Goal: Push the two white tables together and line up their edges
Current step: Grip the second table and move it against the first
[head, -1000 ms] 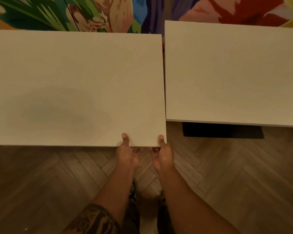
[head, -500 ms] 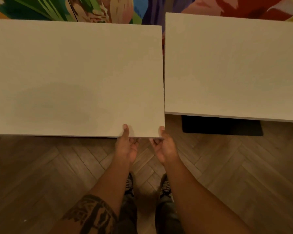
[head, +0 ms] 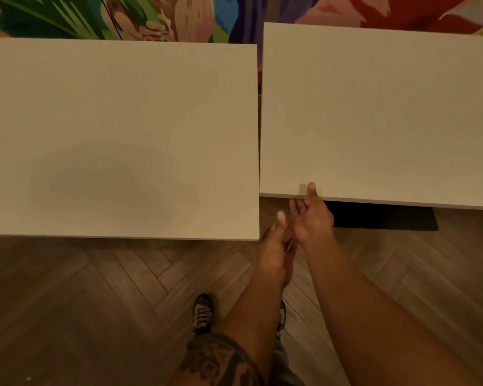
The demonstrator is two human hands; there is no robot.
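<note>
Herringbone floor (head: 95, 296), right hand (head: 313, 218) apparently pinching right table (head: 374, 121) edge, left hand (head: 275, 246) open, palm-up beside it.

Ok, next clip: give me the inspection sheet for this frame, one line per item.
Surface: herringbone wood floor.
Job's things: left table and right table side by side, thin gap between; near edges not in line, the left one nearer the person.
Clutter: dark base under right table.
Hands: right hand thumb on right table's near edge; left hand free, touching nothing.
Cables: nothing seen.
Surroundings: colourful mural behind.
</note>
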